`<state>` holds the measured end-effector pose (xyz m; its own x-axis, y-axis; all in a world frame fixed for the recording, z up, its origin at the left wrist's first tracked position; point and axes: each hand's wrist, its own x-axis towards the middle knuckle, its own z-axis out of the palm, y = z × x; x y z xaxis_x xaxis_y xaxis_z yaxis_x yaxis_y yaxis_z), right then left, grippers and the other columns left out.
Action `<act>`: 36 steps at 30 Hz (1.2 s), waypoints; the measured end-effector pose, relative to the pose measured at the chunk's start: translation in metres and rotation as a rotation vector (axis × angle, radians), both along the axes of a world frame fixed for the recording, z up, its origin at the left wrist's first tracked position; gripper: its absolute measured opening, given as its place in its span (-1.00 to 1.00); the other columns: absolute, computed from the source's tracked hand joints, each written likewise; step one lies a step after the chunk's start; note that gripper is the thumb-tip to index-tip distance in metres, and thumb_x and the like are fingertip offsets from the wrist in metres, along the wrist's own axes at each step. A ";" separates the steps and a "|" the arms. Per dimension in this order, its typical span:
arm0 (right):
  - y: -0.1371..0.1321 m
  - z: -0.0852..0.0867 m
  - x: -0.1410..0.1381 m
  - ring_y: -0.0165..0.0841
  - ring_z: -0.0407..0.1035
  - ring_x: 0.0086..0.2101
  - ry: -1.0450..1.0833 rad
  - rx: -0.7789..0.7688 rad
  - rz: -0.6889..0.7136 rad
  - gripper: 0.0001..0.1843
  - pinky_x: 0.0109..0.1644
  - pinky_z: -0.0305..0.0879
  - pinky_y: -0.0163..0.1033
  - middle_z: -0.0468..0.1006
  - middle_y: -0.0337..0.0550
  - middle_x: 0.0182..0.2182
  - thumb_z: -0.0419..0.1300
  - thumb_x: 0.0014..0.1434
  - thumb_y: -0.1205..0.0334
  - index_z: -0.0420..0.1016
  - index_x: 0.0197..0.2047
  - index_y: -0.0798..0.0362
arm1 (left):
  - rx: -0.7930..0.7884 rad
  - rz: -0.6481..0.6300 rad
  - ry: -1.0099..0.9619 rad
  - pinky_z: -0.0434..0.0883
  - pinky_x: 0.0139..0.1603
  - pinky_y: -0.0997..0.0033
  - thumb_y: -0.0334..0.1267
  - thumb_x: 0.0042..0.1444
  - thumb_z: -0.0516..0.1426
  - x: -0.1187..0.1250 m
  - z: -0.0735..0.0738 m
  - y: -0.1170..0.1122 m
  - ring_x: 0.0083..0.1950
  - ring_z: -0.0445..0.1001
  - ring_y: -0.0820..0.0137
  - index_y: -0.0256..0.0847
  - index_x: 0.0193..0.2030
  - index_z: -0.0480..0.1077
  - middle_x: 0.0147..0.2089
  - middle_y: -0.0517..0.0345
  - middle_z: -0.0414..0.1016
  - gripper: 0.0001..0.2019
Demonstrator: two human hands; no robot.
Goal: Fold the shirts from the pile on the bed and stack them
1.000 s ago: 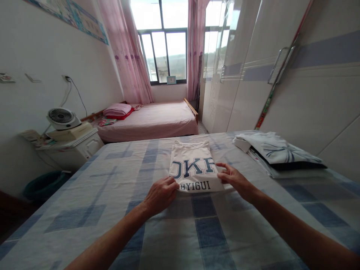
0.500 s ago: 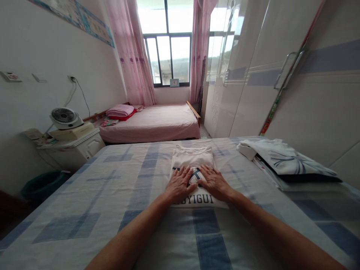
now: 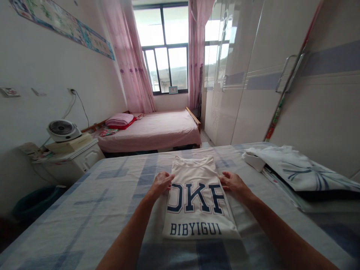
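Observation:
A white T-shirt point(image 3: 197, 168), folded into a neat rectangle, lies front up on the bed with dark blue letters across it and "BIBYIGUI" below. At its left edge my left hand point(image 3: 162, 182) has its fingers closed on the fabric. Opposite, my right hand point(image 3: 234, 184) grips the right edge in the same manner. The thumbs and fingertips are partly hidden at the shirt's borders. Under the shirt spreads a pale bedsheet point(image 3: 112, 210) with blue patches.
Folded clothes point(image 3: 306, 168) are stacked on the bed's right side. A white wardrobe point(image 3: 253, 108) lines the right wall. A second bed point(image 3: 160, 127) with pink bedding stands beneath the window. On the left are a fan point(image 3: 62, 129), a cabinet point(image 3: 81, 161) and a dark green bin point(image 3: 36, 202).
Both hands have left the shirt's printed front, moved apart and closed on its left and right edges. The shirt appears larger and its print is uncovered. The camera view has tilted upward slightly.

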<state>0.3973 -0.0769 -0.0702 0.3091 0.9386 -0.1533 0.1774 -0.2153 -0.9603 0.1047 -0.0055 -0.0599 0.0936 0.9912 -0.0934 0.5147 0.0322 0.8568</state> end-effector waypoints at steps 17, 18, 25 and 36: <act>-0.001 0.004 -0.009 -0.44 0.40 -0.40 0.156 0.056 0.347 -0.38 -0.33 0.31 -0.36 0.55 -0.25 -0.35 0.29 -0.02 0.10 0.41 0.13 0.09 | -0.236 -0.222 -0.360 0.20 -0.60 0.61 -0.34 -0.16 0.20 0.012 0.002 -0.003 -0.60 0.34 0.55 -0.23 0.16 0.34 -0.52 0.29 0.43 -0.37; -0.002 0.005 -0.010 -0.44 0.40 -0.39 0.172 0.044 0.348 -0.40 -0.32 0.31 -0.36 0.56 -0.24 -0.33 0.30 -0.04 0.11 0.44 0.10 0.09 | -0.255 -0.238 -0.386 0.22 -0.60 0.60 -0.33 -0.16 0.20 0.012 0.002 -0.004 -0.60 0.36 0.54 -0.24 0.14 0.36 -0.51 0.26 0.45 -0.39; -0.004 0.001 -0.013 -0.46 0.40 -0.49 0.346 0.024 0.278 -0.44 -0.41 0.32 -0.37 0.58 -0.27 -0.42 0.31 -0.10 0.24 0.48 0.04 0.09 | -0.326 -0.259 -0.482 0.35 -0.56 0.56 -0.27 -0.21 0.32 0.011 0.001 -0.007 -0.55 0.46 0.45 -0.29 0.06 0.42 -0.48 0.15 0.54 -0.41; -0.010 0.044 -0.006 -0.37 0.46 -0.30 0.382 0.272 0.332 -0.38 -0.19 0.37 -0.27 0.59 -0.20 -0.24 0.32 -0.08 0.28 0.36 0.11 0.04 | -0.016 -0.254 -0.639 0.44 -0.24 0.46 -0.30 -0.22 0.35 -0.002 0.049 -0.009 -0.29 0.51 0.39 -0.28 0.16 0.36 -0.22 0.08 0.58 -0.30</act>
<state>0.3916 -0.0867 -0.0264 -0.0389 0.9971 0.0647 -0.1771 0.0568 -0.9825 0.1028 -0.0148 -0.0106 0.3647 0.9301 0.0430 -0.0983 -0.0075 0.9951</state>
